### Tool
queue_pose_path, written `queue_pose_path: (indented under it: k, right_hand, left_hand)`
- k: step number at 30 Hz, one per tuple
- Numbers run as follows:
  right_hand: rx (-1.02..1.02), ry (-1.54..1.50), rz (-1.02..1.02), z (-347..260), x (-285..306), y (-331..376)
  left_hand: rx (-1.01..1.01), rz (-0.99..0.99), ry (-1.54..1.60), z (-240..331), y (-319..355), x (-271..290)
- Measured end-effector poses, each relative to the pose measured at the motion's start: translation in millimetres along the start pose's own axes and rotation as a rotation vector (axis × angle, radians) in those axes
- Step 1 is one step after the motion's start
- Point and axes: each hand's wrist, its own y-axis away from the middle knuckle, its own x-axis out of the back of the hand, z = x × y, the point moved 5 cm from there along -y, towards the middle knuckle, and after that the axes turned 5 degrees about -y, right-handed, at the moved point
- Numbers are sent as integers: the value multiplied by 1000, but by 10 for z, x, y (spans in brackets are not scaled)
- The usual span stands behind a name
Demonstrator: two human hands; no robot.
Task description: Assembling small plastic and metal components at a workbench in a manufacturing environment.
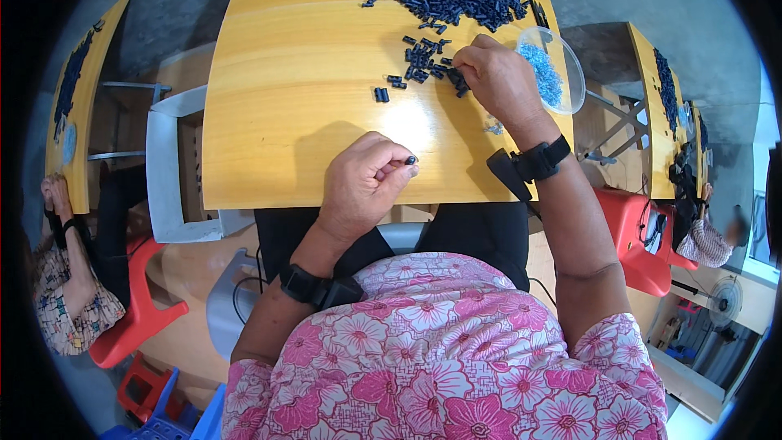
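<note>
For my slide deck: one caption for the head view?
Left hand pinches a small dark piece; right hand picks among scattered pieces on the yellow table.

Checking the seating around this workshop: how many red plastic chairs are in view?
2. One red chair stands at lower left beside the neighbouring person; another red chair stands at right, past the right forearm. More may be hidden.

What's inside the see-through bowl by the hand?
The clear bowl holds a heap of tiny light blue pieces. The right hand beside it covers no part of them; their exact shape is too small to tell.
</note>
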Motion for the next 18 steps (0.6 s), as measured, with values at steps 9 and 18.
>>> queue_pose_path:
  k: [9, 18]
  right_hand:
    - [8, 84, -88, 36, -63, -48]
    - [9, 161, -153, 51, -100, -88]
  left_hand:
    - [11, 0, -9, -20, 11, -10]
    - [-6, 29, -16, -11, -2, -11]
